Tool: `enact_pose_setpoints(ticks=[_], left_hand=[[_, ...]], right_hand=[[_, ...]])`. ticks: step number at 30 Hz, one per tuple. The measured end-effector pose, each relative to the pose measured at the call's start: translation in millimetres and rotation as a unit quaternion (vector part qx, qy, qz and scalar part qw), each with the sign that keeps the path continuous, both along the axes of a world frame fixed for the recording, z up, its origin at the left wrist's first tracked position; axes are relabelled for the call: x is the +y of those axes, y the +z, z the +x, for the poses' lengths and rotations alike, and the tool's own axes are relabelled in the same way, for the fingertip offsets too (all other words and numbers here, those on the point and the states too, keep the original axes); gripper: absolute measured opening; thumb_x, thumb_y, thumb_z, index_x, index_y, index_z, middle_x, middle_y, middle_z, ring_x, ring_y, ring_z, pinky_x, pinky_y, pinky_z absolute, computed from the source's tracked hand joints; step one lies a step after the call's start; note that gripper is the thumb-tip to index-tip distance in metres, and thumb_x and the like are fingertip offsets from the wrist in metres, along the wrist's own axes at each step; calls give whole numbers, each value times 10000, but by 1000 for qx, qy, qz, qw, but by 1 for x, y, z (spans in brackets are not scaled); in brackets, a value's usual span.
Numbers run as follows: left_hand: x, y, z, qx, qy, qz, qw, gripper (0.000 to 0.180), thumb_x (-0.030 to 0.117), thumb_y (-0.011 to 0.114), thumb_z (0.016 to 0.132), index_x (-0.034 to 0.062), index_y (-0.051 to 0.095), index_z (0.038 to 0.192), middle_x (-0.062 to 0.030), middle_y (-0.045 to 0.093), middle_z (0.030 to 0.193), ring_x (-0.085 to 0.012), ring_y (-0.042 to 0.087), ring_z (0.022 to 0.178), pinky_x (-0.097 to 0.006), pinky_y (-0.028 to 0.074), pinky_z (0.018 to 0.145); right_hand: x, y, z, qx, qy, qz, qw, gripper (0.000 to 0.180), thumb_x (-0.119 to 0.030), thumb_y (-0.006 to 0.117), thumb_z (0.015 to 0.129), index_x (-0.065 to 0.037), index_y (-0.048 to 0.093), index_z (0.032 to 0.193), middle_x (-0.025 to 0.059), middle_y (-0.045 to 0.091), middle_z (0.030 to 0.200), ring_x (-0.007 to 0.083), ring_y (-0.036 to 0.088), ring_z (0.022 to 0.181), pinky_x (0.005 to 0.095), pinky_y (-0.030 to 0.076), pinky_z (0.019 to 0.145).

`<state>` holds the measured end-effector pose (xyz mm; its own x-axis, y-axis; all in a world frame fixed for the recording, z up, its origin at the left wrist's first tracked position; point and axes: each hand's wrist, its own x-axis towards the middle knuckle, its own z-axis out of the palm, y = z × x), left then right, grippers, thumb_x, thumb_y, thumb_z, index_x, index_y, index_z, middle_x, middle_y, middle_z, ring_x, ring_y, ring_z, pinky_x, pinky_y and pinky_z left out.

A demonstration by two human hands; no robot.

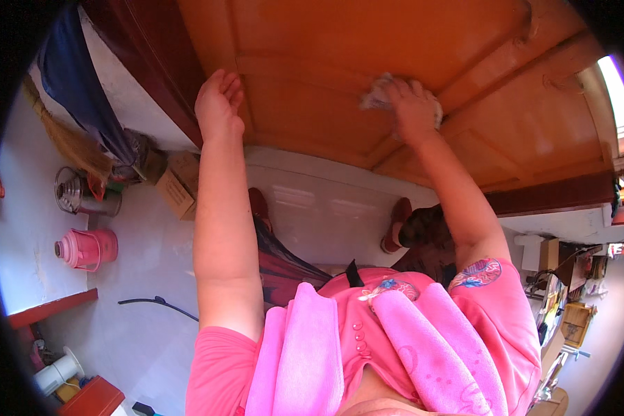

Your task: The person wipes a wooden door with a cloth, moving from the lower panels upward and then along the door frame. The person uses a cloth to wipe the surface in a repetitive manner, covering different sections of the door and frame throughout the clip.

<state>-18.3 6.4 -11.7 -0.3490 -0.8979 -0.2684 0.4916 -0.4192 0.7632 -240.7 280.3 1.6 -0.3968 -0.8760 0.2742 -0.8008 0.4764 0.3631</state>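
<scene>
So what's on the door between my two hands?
Nothing: in the head view, only bare orange door panel lies between the left hand, flat on it, and the right hand pressing a cloth.

Single view, worn on my head, looking steeply down my own front. Close to orange wooden door (395, 62); my arms enter from lower edge. Fisheye bends edges at rim.

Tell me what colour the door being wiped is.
Orange-brown wood, the door shows best in the head view.
</scene>
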Motion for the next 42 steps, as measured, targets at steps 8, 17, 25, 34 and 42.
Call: enact_pose_setpoints(ticks=[8,17,25,34,42], left_hand=[[1,-4,0,-11,-7,-4,1000,305,200,559,952,42,594,1211,-85,656,1068,-176,605,930,-310,464,806],[-1,-2,-1,6,-3,4,1000,333,212,597,947,50,586,1238,-89,645,1111,-199,606,981,-323,464,859],[1,7,4,8,19,9,1000,322,185,554,944,45,592,1231,-79,652,1093,-188,607,968,-317,473,830],[-1,14,11,16,20,-3,1000,346,214,554,968,38,567,1266,-100,645,1128,-210,603,1012,-342,465,887],[-4,12,3,15,19,2,1000,264,192,559,952,66,605,1179,-57,647,1045,-168,597,933,-308,463,804]], right_hand=[[53,-16,-29,56,-48,-23,997,775,-181,877,504,-128,543,1202,60,583,1208,303,522,1120,456,466,889],[-5,-17,-3,-13,12,-53,998,610,-102,749,604,-110,575,1189,93,606,1151,321,535,1082,442,482,857],[-131,-12,60,-32,71,-17,997,662,-131,786,645,-82,551,1262,102,565,1286,301,514,1176,438,472,902],[-258,-17,105,-57,174,-78,980,547,-192,717,741,-67,578,1256,104,610,1261,294,531,1191,430,460,923],[-233,-27,87,-75,233,-121,962,517,-193,710,738,-141,611,1243,104,558,1316,303,507,1193,463,452,937]])
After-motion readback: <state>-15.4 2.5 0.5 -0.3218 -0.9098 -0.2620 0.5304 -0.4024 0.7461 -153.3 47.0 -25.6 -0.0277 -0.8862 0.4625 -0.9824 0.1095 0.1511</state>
